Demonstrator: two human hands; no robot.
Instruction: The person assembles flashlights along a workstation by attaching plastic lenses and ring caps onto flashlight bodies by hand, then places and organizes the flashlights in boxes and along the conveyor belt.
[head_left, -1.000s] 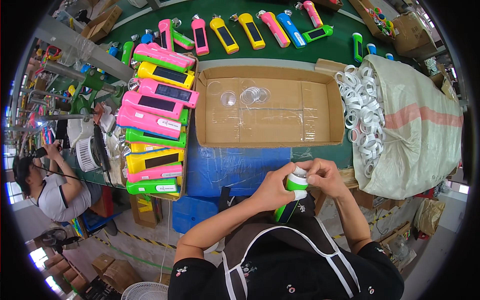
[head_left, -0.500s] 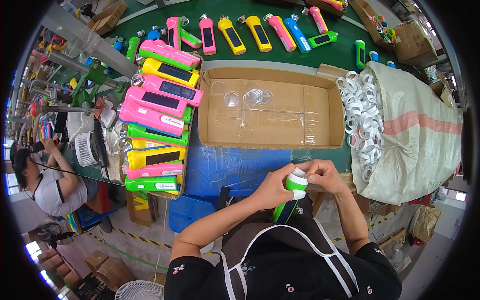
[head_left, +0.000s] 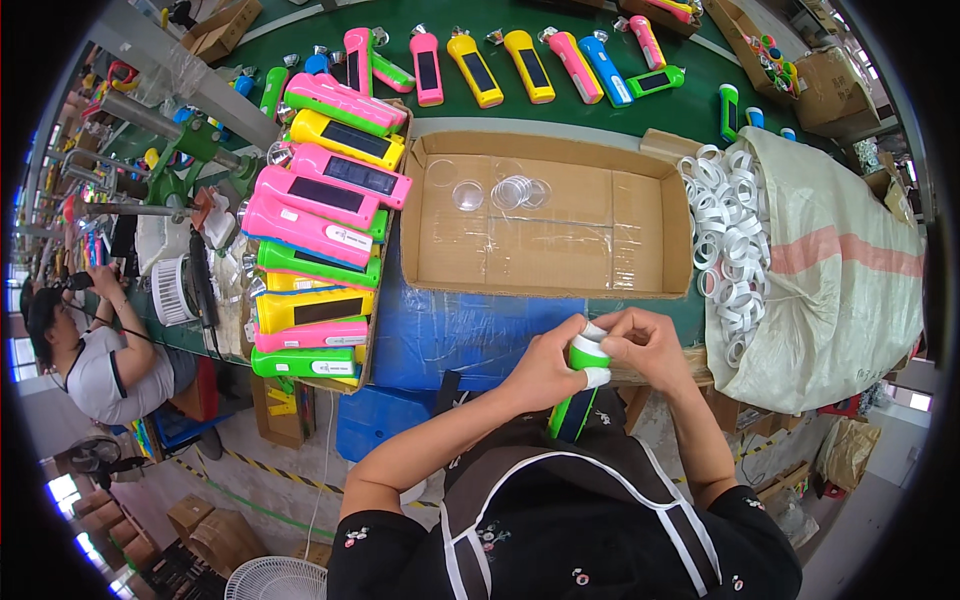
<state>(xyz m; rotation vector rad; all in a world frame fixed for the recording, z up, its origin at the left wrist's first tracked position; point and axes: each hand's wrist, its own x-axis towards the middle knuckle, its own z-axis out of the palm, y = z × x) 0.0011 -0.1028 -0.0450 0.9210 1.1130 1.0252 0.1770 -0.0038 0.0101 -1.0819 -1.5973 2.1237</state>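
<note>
Head view, nearest first: the left hand (head_left: 550,372), with white coverings on its digits (head_left: 597,378), is curled around the neck of a green plastic torch with a long dark panel (head_left: 574,412). The torch stands tilted in front of the person's body, its wide end uppermost and carrying a smooth white collar (head_left: 590,348). Thumb and fingers of the right hand (head_left: 650,345) are drawn narrow at that collar; whether they grip it or merely touch it cannot be told.

The torch looks stiff, light and rather slippery. Just below the collar, where the left hand sits, seems the best hold; the dark panel may scratch, so fingers belong on the green sides.

Beyond the hands lies a blue sheet under clear wrap (head_left: 480,335), then a shallow brown cardboard tray (head_left: 550,255) holding thin clear discs (head_left: 512,192), likely easily scratched. Left of the tray, pink, yellow and green torches (head_left: 320,195) are heaped in a box; to its right, loose white rings (head_left: 735,225) lie by a pale woven sack (head_left: 830,310). Farthest, more coloured torches (head_left: 527,66) line a green worktop (head_left: 670,115).
</note>
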